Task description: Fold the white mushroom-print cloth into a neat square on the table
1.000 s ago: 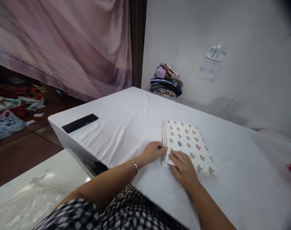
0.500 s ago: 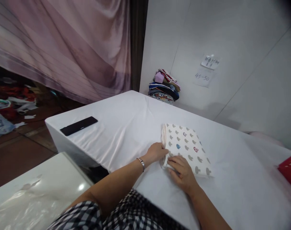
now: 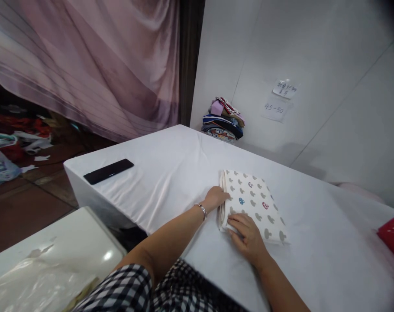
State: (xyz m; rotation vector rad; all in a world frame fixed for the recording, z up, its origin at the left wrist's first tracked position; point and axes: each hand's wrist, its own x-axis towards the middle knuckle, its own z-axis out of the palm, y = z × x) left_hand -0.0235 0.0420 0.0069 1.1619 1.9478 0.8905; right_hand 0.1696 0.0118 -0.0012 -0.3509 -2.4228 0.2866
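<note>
A folded white cloth point(image 3: 255, 201) with grey mushroom-like shapes and a few blue and red ones lies on the white-covered table point(image 3: 158, 160). Its layered folded edge faces left. My left hand point(image 3: 216, 197), with a bracelet point(image 3: 201, 211) at the wrist, grips that left edge, some fingertips over the top; the rest of its fingers are hidden. On the cloth's near left corner lies my right hand point(image 3: 248, 238), fingers stretched over the top layer and thumb apart from them.
A dark flat phone-like slab point(image 3: 108, 171) lies at the table's left. Folded fabrics point(image 3: 223, 120) are stacked by the wall, under paper signs point(image 3: 276, 108). A red object point(image 3: 393, 234) sits at far right. Plastic wrap point(image 3: 44, 279) covers part of a white surface at lower left.
My left hand has slid a little farther along the cloth's left edge, away from me. The right hand stays at the near corner. The view has shifted slightly.
</note>
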